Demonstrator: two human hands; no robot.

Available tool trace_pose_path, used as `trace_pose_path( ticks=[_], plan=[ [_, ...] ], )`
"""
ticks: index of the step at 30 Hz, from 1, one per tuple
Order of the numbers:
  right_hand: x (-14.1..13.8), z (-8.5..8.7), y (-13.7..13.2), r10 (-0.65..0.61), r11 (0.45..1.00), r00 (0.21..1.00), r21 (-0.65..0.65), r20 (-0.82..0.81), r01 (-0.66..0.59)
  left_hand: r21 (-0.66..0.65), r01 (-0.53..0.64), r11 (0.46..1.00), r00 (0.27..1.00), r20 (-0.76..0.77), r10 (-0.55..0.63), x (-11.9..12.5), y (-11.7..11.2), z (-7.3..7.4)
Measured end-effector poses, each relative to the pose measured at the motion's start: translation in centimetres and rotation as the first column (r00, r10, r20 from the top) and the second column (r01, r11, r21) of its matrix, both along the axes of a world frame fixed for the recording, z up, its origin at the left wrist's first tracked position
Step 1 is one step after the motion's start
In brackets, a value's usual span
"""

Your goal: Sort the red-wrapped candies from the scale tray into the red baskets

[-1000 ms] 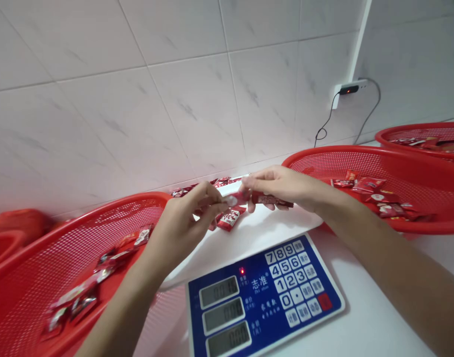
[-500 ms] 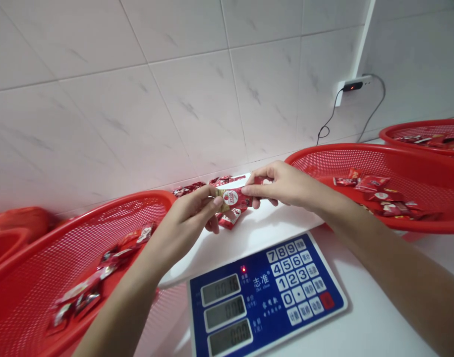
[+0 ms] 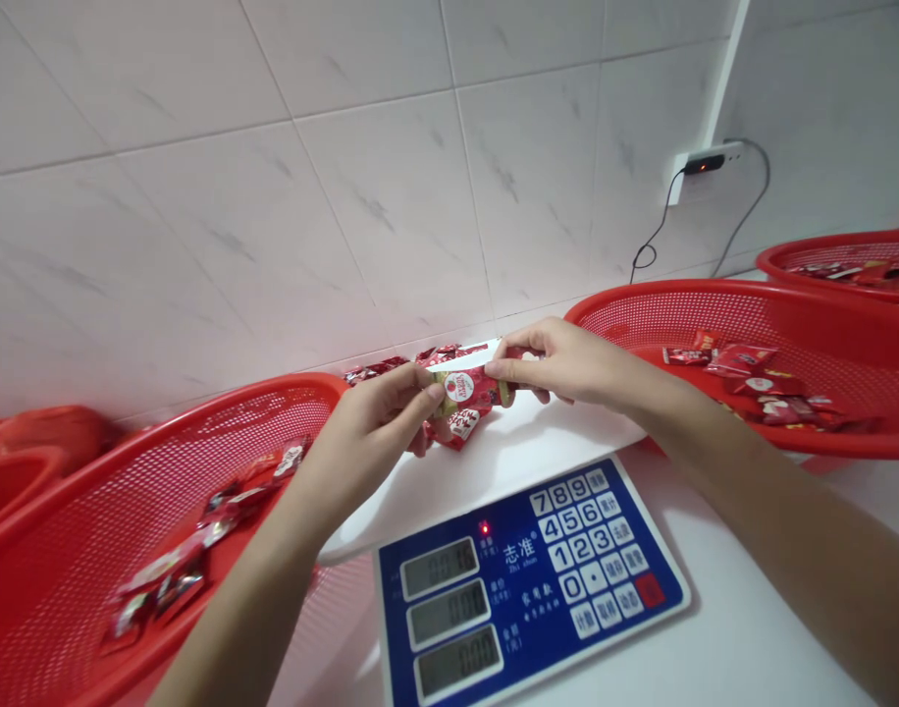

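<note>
Fingers [image 3: 409, 401] pinched on red packet [image 3: 468, 391]

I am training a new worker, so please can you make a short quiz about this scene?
1. What do the left hand and the right hand both hold?
2. True or false: the scale has three displays.
3. Where do the loose packets beside the hands lie?
A. In a basket
B. On the white plate
C. On the keypad

Key:
1. A red packet
2. True
3. B
</note>
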State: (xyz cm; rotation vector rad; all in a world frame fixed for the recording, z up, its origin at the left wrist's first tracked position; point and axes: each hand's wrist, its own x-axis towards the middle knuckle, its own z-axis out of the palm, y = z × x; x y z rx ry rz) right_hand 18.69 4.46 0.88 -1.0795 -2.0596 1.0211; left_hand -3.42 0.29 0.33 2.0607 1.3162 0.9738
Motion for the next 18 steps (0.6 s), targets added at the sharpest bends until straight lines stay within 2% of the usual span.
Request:
trace_pose_path(
  ticks=[4, 6, 7, 10, 12, 15, 18],
  plan=[
    [0.1, 0.3, 0.2, -0.18, 0.982, 0.98, -0.065, -0.082, 0.175, 0.014, -0.031, 0.999, 0.999, -0.041, 0.032, 0.1, 0.2, -0.3],
    [0.4, 0.7, 0.1, -0.266, 0.958, 0.951, -0.151, -0.155, 0.243, -0.019, -0.025, 1.0, 1.0, 0.019, 0.025, 0.3, 0.2, -0.4],
    [0.5, 1.0, -0.1, -0.275, 0.952, 0.941, -0.191, -0.198, 0.238, -0.047, -0.023, 0.999, 0.997, 0.07, 0.026, 0.5, 0.2, -0.4],
    [0.7, 1.8, -0.8, -0.224, 0.961, 0.903, -0.236, -0.367, 0.142, -0.128, -0.029, 0.991, 0.98, 0.191, 0.053, 0.8, 0.0, -0.3],
    [0.7, 2.1, -1.3, -0.197, 0.971, 0.868, -0.215, -0.457, 0.107, -0.121, -0.046, 0.992, 0.979, 0.192, 0.069, 0.7, -0.3, 0.0],
    [0.2, 2.4, -1.8, -0.159, 0.981, 0.851, -0.18, -0.501, 0.077, -0.013, -0.089, 0.996, 0.982, 0.164, 0.089, 0.4, -0.8, 0.7],
    [0.1, 2.4, -2.1, -0.041, 0.989, 0.896, -0.144, -0.443, -0.026, 0.125, -0.11, 0.986, 0.985, 0.149, 0.091, 0.2, -1.3, 1.2]
  ],
)
